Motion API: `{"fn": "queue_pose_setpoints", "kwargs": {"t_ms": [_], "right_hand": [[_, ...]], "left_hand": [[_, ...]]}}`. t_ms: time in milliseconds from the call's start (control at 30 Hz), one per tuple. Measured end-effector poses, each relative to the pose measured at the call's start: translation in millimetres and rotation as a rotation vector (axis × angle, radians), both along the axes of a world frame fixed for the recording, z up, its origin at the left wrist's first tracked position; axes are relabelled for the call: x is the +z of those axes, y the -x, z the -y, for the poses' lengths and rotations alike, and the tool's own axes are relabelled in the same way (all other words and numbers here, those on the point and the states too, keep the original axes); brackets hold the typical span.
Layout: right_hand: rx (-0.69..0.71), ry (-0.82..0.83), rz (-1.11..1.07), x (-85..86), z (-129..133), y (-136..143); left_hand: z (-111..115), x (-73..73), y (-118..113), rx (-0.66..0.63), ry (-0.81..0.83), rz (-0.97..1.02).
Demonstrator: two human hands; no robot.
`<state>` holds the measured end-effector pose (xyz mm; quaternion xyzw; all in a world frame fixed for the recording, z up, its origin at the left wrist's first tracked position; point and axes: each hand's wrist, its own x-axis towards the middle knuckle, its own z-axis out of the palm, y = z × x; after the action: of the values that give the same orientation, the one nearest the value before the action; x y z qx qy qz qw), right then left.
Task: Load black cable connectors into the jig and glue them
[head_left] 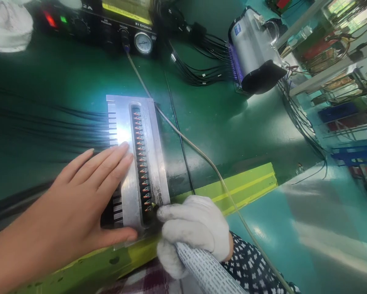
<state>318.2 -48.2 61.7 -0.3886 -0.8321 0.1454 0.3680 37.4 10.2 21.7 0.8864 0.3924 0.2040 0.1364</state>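
Note:
My left hand (88, 188) is bare, with its fingers spread on the left side of a silver metal fixture (130, 183). Its thumb lies near the fixture's lower edge. A row of small copper-coloured tips (142, 159) shows in the fixture's long slot, and black wires (79, 126) run out to the left. My right hand (195, 230), in a white glove, is closed around a tool wrapped in printed white material (204, 265). The glove's fingertips are at the lower right corner of the fixture; the tool's tip is hidden.
A black control box (110, 34) with a pressure gauge (143, 43) stands at the back. A silver cylindrical device (253, 49) with black cables is at the back right. A thin hose (202, 153) crosses the green table (208, 118). Yellow-green tape (251, 183) lines the front edge.

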Motion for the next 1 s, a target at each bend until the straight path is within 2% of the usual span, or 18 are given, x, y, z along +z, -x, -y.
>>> {"fn": "queue_pose_setpoints", "kwargs": {"t_ms": [167, 267, 500, 633, 767, 1000], "right_hand": [[0.029, 0.021, 0.005, 2.9, 3.6, 1.1], [-0.015, 0.043, 0.005, 4.1, 6.5, 0.6], [0.067, 0.023, 0.067, -2.9, 7.1, -4.4], [0.053, 0.007, 0.035, -4.9, 6.7, -5.1], [0.081, 0.016, 0.106, -3.6, 6.6, -5.3], [-0.017, 0.019, -0.022, -0.6, 7.4, 1.6]], "left_hand": [[1.0, 0.2, 1.4, 0.004, -0.008, -0.004], [1.0, -0.7, 1.8, 0.001, -0.011, -0.013], [-1.5, -1.2, 1.5, -0.001, 0.002, -0.022], [-2.0, 0.1, 2.0, -0.003, 0.015, -0.042], [-1.8, -0.3, 0.8, 0.010, 0.005, -0.034], [-1.9, -2.3, 2.4, -0.004, 0.008, -0.046]]}}
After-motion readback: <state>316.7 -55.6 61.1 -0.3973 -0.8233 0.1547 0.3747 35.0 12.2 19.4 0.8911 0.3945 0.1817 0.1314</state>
